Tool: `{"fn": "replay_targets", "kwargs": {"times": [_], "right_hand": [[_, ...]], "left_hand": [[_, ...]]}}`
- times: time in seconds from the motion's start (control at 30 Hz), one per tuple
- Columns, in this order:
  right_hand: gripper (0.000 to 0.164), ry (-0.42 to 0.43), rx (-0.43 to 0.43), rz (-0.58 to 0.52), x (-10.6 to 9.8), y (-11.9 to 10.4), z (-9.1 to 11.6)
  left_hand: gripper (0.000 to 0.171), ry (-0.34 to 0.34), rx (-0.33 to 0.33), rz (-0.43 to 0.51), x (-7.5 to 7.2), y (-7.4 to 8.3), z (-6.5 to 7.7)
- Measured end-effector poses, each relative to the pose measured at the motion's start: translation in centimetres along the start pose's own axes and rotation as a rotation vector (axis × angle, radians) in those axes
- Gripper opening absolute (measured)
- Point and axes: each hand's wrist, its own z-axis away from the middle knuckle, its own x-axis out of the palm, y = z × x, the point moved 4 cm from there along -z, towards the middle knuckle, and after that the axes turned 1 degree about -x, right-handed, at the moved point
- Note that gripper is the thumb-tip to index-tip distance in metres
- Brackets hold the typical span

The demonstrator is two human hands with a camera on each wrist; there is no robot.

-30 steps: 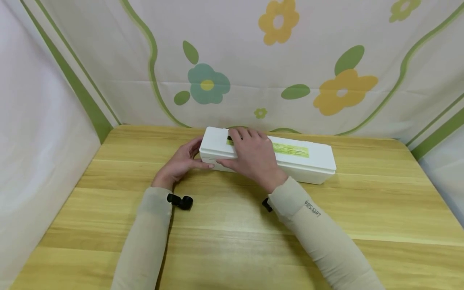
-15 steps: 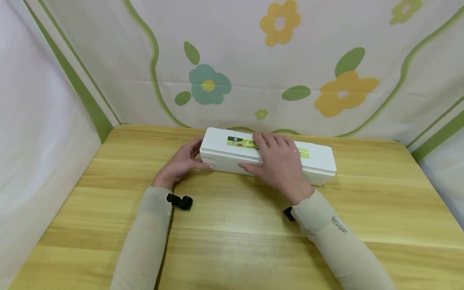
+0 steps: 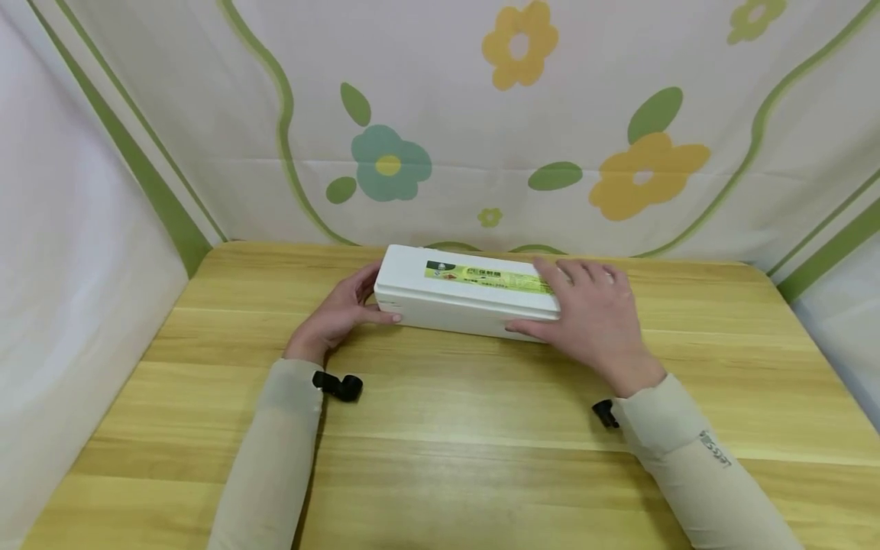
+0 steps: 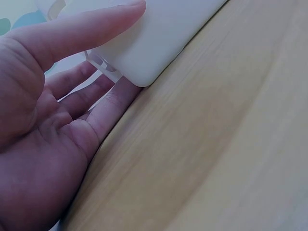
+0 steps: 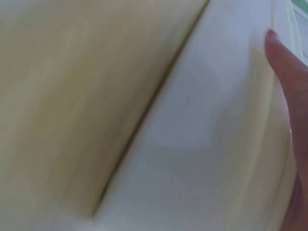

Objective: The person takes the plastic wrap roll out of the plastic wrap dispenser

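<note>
While you are sitting at the wooden table (image 3: 440,458), a long white box (image 3: 467,302) is lying flat near the far edge, in front of a curtain (image 3: 440,114) with flowers on it. Your left hand (image 3: 340,313) is holding the left end of the box: the thumb is pressing on the front side and the fingers (image 4: 98,103) are curling round behind the end. Your right hand (image 3: 594,321) is lying over the right end, with the fingers stretching across the top and the thumb touching the front. A green and yellow label (image 3: 484,276) is running along the top of the box, but its writing is too small to read. Your sleeves are beige, and the right sleeve (image 3: 708,466) is showing small writing that looks like "Let's slim".
</note>
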Motion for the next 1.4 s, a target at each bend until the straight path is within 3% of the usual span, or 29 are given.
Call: {"fn": "replay_targets", "kwargs": {"times": [0.17,0.5,0.7,1.07,1.4], "right_hand": [[0.111,-0.101,0.047,-0.073,-0.6,1.7,0.6],[0.116,-0.203,0.033,-0.199,-1.2,3.9,2.1],[0.133,-0.166,-0.047,-0.194,-0.4,4.2,2.5],[0.123,-0.092,-0.111,-0.177,-0.1,4.6,1.9],[0.115,-0.03,-0.167,-0.208,0.5,4.7,1.1]], "left_hand": [[0.095,0.002,0.006,0.003,0.0,0.0,0.1],[0.097,-0.006,0.009,0.005,0.2,-0.1,0.0],[0.096,-0.001,0.006,-0.008,0.0,-0.1,0.1],[0.098,-0.008,0.021,-0.035,0.1,-0.2,-0.1],[0.107,-0.014,0.036,-0.063,-0.3,0.7,0.1]]}}
